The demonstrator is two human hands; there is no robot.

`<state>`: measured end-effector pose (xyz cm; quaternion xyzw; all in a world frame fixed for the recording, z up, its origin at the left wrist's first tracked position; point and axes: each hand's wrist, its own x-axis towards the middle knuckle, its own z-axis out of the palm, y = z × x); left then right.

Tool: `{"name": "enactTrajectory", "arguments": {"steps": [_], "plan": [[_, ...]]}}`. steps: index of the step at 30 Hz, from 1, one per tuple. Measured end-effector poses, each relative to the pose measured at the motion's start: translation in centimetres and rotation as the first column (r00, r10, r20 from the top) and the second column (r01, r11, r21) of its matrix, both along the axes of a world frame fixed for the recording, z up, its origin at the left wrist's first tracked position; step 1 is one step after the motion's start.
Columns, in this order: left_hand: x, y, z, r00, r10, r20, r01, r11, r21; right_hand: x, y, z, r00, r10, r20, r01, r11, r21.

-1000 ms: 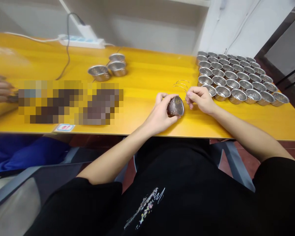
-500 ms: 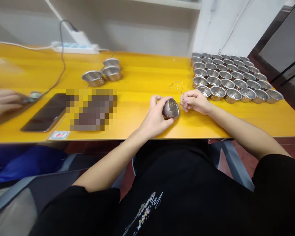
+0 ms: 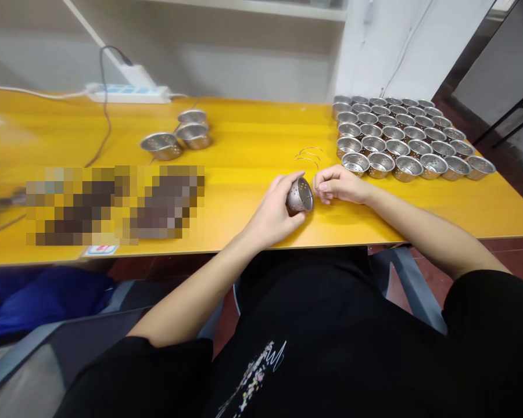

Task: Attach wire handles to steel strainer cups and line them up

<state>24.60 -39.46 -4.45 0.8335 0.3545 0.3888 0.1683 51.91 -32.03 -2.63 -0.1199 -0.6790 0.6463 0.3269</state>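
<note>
My left hand (image 3: 275, 210) grips a small perforated steel cup (image 3: 300, 197), tilted on its side with its mouth facing right, just above the yellow table (image 3: 253, 139). My right hand (image 3: 337, 184) sits right beside the cup's mouth with its fingers pinched; a thin wire seems to run between them and the cup, too fine to be sure. A few bent wire handles (image 3: 308, 155) lie on the table just beyond both hands.
Rows of several identical steel cups (image 3: 401, 136) fill the table's right side. Three more steel cups (image 3: 176, 136) stand left of centre. A white power strip (image 3: 128, 93) with cables lies at the back left. A blurred patch (image 3: 113, 203) covers items at the left.
The view has shifted, so the table sits lower and further left in frame. The cup has turned in my left hand, its mouth now more open to view. The other person's hand at the left edge is gone.
</note>
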Motion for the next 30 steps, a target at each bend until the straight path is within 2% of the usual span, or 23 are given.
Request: {"name": "enactTrajectory", "arguments": {"steps": [5,15,22,30], "plan": [[0.04,0.06,-0.33,0.999,-0.030,0.016,0.029,0.999,0.027,0.18,-0.05,0.09,1.000,-0.012,0.018,0.012,1.000,0.002],[0.21,-0.36,0.17,0.998,-0.061,-0.020,0.060,0.997,-0.040,0.24,-0.06,0.13,0.998,-0.018,0.054,0.017,1.000,0.025],[0.24,-0.23,0.21,0.996,-0.085,-0.021,0.085,0.996,-0.021,0.37,0.25,-0.21,0.999,0.003,0.053,-0.005,1.000,0.031],[0.22,-0.18,0.28,0.993,-0.120,0.012,0.121,0.993,-0.019,0.28,-0.12,0.56,0.995,0.009,0.095,-0.015,0.998,0.060]]}}
